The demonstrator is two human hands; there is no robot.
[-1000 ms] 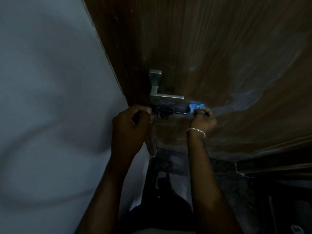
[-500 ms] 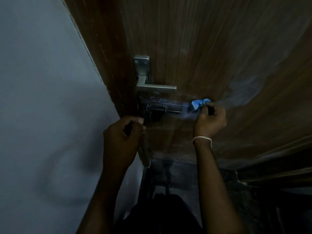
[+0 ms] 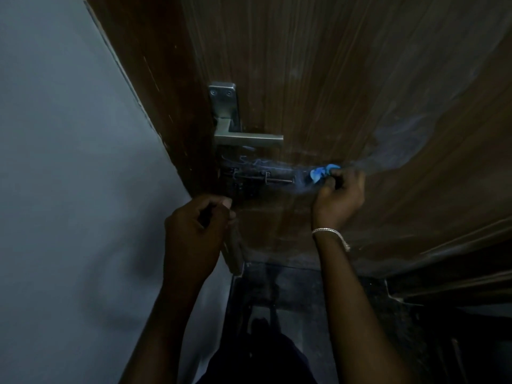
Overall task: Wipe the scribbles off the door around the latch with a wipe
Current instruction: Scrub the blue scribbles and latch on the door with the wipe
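A brown wooden door (image 3: 332, 79) fills the upper view in dim light. A dark sliding latch (image 3: 263, 178) sits under a silver lever handle (image 3: 246, 138). Pale blue scribbles (image 3: 255, 162) run between handle and latch. My right hand (image 3: 339, 196) pinches a small blue wipe (image 3: 321, 173) against the door just right of the latch's end. My left hand (image 3: 198, 225) is curled at the door's edge below the latch, fingers closed around something dark that I cannot make out.
A grey wall (image 3: 69, 189) takes up the left side. A smeared pale patch (image 3: 401, 139) marks the door to the right of the wipe. Dark floor (image 3: 291, 295) lies below, with wooden trim (image 3: 457, 245) at the lower right.
My right hand with the wipe has slid rightward along the door, away from the latch's end. My left hand has dropped a little lower at the door's edge.
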